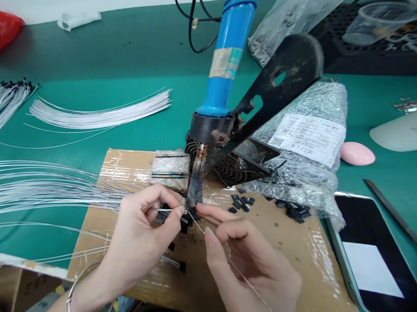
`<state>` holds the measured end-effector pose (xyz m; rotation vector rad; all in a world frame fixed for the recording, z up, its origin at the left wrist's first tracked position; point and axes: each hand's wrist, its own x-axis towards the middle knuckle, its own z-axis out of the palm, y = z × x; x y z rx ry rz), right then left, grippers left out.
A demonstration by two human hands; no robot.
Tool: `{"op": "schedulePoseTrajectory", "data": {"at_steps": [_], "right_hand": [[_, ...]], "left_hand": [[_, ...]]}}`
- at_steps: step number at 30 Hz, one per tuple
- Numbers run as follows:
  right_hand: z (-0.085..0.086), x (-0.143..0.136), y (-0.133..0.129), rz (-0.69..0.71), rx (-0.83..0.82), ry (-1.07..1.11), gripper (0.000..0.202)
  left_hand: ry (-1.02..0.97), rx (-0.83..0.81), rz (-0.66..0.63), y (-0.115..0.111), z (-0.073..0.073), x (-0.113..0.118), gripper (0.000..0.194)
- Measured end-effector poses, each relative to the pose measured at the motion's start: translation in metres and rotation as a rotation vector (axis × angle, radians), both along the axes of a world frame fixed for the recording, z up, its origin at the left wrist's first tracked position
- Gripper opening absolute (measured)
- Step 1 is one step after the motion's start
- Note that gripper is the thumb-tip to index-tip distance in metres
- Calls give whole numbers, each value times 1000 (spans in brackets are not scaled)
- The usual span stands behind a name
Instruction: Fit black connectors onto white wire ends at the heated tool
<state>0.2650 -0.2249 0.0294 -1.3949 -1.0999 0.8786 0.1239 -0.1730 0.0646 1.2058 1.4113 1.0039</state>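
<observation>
A blue-handled soldering iron (223, 59) points down in a black holder (210, 128), its dark tip close to my fingertips. My left hand (148, 232) pinches a thin white wire (163, 210) between thumb and index finger, beside the tip. On the other side, my right hand (248, 260) holds a thin strand (247, 281) that runs up to the tip and down past the palm. What exactly lies between the left fingertips at the tip is too small to tell. Under both hands is a tape-covered cardboard sheet (277, 243).
White wires (102, 108) lie in a bundle at the left, with more (53, 190) below. Small black connectors (243, 202) are scattered on the cardboard. A sponge block (169, 165) sits behind my left hand. At the right are bubble-wrapped packages (308, 128), a phone (374, 258) and a pink object (357, 153).
</observation>
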Motion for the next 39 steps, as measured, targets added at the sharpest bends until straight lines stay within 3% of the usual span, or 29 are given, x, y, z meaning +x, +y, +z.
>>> {"op": "schedulePoseTrajectory", "data": {"at_steps": [39], "right_hand": [[5, 1, 2, -3, 15, -36, 22]], "left_hand": [[44, 16, -3, 0, 3, 1, 13]]}}
